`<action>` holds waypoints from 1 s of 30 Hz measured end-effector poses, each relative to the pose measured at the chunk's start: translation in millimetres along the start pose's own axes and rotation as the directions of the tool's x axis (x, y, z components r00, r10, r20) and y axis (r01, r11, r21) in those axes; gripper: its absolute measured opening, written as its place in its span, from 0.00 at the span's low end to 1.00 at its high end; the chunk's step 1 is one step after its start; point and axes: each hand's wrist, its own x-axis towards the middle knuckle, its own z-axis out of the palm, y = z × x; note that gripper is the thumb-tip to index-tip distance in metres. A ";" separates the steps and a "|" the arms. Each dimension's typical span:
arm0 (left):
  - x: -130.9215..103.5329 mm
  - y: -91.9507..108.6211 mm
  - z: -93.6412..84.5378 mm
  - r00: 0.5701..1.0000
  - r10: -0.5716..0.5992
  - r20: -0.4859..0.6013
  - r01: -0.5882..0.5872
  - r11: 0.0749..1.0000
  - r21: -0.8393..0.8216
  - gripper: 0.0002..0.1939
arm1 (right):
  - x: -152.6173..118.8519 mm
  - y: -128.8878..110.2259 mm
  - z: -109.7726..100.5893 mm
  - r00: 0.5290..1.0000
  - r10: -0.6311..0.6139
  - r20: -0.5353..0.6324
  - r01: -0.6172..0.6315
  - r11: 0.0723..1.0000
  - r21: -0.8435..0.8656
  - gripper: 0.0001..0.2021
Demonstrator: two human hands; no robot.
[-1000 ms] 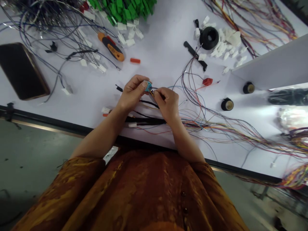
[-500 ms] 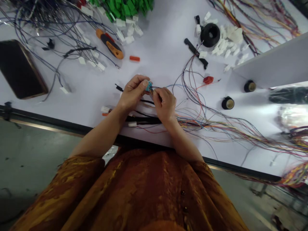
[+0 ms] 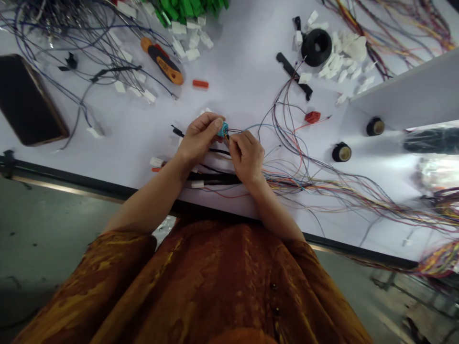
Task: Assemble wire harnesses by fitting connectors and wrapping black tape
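My left hand [image 3: 201,136] pinches a small blue connector housing [image 3: 223,129] between thumb and fingers, over the table. Thin wires run from the connector's right side toward my right hand [image 3: 248,155]. That hand is closed, thumb against forefinger, on a wire [image 3: 227,136] close to the housing; the wire's tip is hidden. Beneath both hands lies a wire harness [image 3: 215,178] with black-wrapped branches and white connectors. Its loose coloured wires [image 3: 322,188] spread to the right along the table's front edge.
An orange-and-black screwdriver [image 3: 163,62], a small orange piece [image 3: 200,84] and a phone [image 3: 30,100] lie left. Green connectors [image 3: 186,9] are heaped at the back. A black tape roll [image 3: 316,47], white connectors [image 3: 342,59], a red connector [image 3: 312,117] and a raised panel [image 3: 412,88] are right.
My right hand has shifted very slightly to the right, and the blue connector is turned a little. Both hands keep their hold. The camera view has moved slightly.
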 end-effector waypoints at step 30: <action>6.3 -5.1 -7.9 0.991 0.109 0.080 -0.102 0.992 -0.080 0.14 | 10.3 8.7 -23.8 0.995 0.092 0.043 -0.096 0.990 0.106 0.16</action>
